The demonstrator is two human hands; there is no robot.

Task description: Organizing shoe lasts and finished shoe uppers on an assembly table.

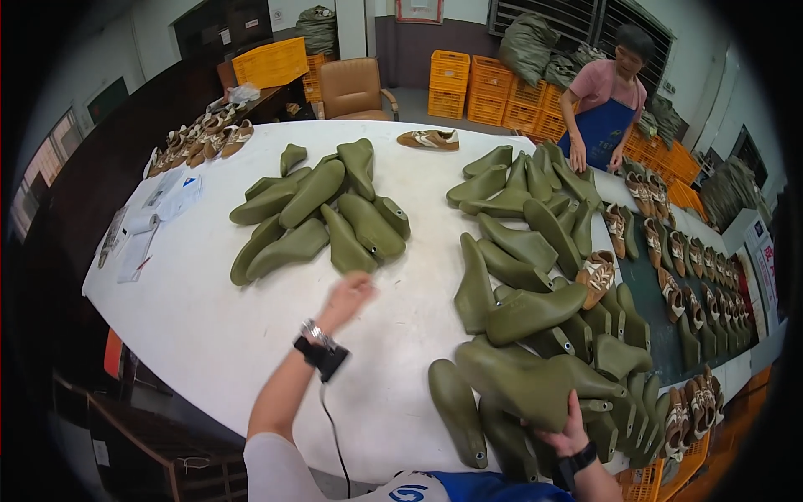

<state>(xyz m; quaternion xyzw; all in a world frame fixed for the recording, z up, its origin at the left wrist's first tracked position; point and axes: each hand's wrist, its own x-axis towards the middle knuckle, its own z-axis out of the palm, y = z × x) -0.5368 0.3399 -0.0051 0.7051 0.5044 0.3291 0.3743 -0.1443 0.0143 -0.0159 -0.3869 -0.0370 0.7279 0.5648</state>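
The left hand [347,293] reaches, fingers loosely spread and holding nothing, toward an olive-green shoe last [345,241] in the left pile on the white table [201,326]. The right hand [567,433] grips another last [527,381] (near pile). Orange crates [473,84] stand behind; their contents are unclear.

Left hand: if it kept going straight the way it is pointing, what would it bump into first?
Most likely the nearest olive-green shoe last at the near edge of the left pile; the left hand reaches toward it, almost touching, though depth is unclear.
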